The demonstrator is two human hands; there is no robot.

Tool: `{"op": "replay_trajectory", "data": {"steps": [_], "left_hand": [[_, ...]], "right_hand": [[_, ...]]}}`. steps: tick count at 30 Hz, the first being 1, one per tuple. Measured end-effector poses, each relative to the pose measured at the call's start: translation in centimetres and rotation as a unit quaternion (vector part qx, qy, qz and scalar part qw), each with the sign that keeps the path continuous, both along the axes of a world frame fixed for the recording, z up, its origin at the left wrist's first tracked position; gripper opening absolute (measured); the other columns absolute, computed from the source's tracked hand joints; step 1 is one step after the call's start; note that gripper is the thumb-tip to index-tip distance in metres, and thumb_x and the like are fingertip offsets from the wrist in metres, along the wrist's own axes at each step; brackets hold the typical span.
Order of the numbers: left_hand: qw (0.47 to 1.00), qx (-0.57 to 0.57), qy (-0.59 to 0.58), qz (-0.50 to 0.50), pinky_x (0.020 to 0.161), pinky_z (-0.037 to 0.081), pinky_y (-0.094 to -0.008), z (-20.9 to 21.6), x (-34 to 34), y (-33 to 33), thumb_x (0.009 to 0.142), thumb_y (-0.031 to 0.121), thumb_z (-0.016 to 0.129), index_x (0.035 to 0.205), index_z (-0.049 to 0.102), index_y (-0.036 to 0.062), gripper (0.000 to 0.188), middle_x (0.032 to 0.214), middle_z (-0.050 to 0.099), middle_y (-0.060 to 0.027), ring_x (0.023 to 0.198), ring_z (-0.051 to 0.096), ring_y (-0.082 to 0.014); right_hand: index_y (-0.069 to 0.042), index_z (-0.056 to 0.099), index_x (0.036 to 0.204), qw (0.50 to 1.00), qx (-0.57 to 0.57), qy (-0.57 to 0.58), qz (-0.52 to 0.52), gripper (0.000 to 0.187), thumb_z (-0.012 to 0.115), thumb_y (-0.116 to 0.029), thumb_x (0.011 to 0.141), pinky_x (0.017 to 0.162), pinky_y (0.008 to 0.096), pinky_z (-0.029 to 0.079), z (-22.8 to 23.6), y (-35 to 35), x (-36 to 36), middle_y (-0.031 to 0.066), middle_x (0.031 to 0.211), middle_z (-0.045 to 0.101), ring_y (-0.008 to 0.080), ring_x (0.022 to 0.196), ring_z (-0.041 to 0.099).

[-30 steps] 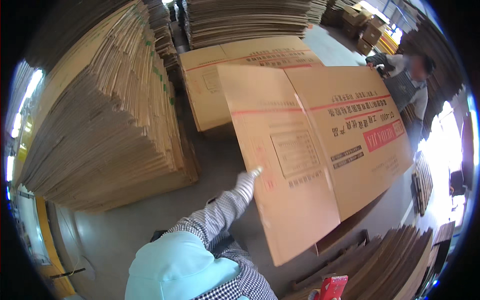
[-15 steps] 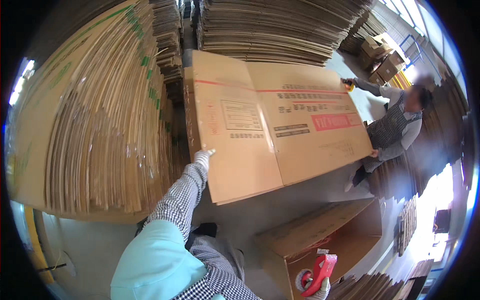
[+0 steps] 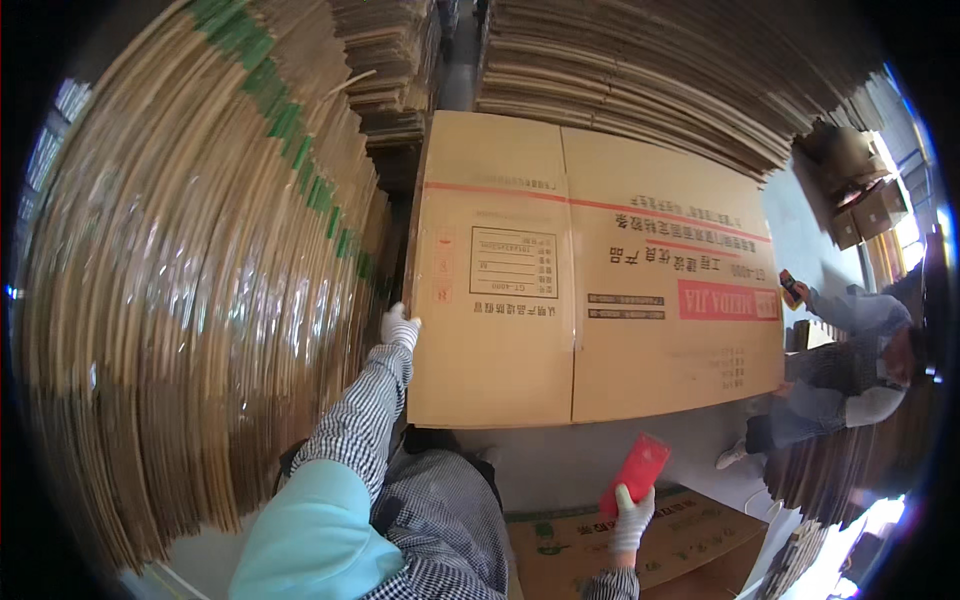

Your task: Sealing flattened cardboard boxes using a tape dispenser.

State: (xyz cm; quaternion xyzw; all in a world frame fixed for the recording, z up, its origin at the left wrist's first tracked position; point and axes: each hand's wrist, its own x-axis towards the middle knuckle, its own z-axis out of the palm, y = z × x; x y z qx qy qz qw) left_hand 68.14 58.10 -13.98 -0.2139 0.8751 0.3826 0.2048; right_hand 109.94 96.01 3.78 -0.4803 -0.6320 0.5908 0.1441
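Observation:
A large flat cardboard carton (image 3: 500, 370) with red and black print lies level in front of me. My left hand (image 3: 398, 327), in a white glove, is closed on its left edge; some of its fingers are hidden. My right hand (image 3: 631, 515), also gloved, grips a red tape dispenser (image 3: 641, 465) just off the carton's near edge. A co-worker (image 3: 860, 370) stands at the carton's right end. One of the co-worker's hands holds a small dark and orange tool (image 3: 793, 290); the other is near the carton's lower right corner.
A tall stack of flattened cardboard (image 3: 200, 330) rises close on my left. More stacks (image 3: 640, 80) stand behind the carton. Below my right hand sits an open cardboard box (image 3: 670, 545). Loose boxes (image 3: 865, 205) lie at the far right.
The carton has swung from tilted to flat and come nearer. My right hand has risen with the tape dispenser from beside the open box toward the carton. My left hand stays on the edge.

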Motion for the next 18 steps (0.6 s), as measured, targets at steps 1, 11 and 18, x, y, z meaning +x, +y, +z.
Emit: {"op": "replay_trajectory", "data": {"steps": [1, 11, 18], "left_hand": [[0.982, -0.089, 0.157, 0.056, 0.108, 0.042, -0.0385, -2.3, -1.4, -1.7, 0.078, 0.026, 0.080, 0.134, 0.057, 0.0036, 0.065, 0.135, 0.057, -0.0245, 0.127, 0.053, -0.0362], [0.914, 0.376, -0.083, 0.126, 0.108, 0.041, -0.0381, -7.4, -17.0, -2.4, 0.085, 0.050, 0.075, 0.147, 0.044, 0.0038, 0.084, 0.141, 0.054, -0.0105, 0.127, 0.052, -0.0237], [0.946, 0.321, 0.004, 0.033, 0.100, 0.047, -0.0370, -8.0, -18.7, -2.4, 0.085, 0.027, 0.079, 0.134, 0.055, 0.0015, 0.060, 0.125, 0.065, -0.0086, 0.115, 0.060, -0.0210]], "right_hand": [[0.003, 0.052, 0.127, 1.000, -0.010, -0.002, 0.005, 0.058, 0.079, -0.005, 0.077, 0.083, 0.0330, 0.054, -2.9, 0.3, -2.8, 0.0105, 0.111, 0.065, 0.0181, 0.091, 0.061], [-0.002, 0.057, 0.108, 0.930, 0.252, -0.247, 0.103, 0.040, 0.080, -0.017, 0.079, 0.077, 0.0373, 0.052, -26.4, 1.6, -11.9, 0.0096, 0.100, 0.063, 0.0212, 0.085, 0.057], [0.000, 0.052, 0.116, 0.967, 0.222, -0.119, 0.023, 0.066, 0.089, -0.011, 0.062, 0.093, 0.0393, 0.045, -28.5, -1.0, -14.5, 0.0193, 0.112, 0.056, 0.0315, 0.100, 0.052]]}}
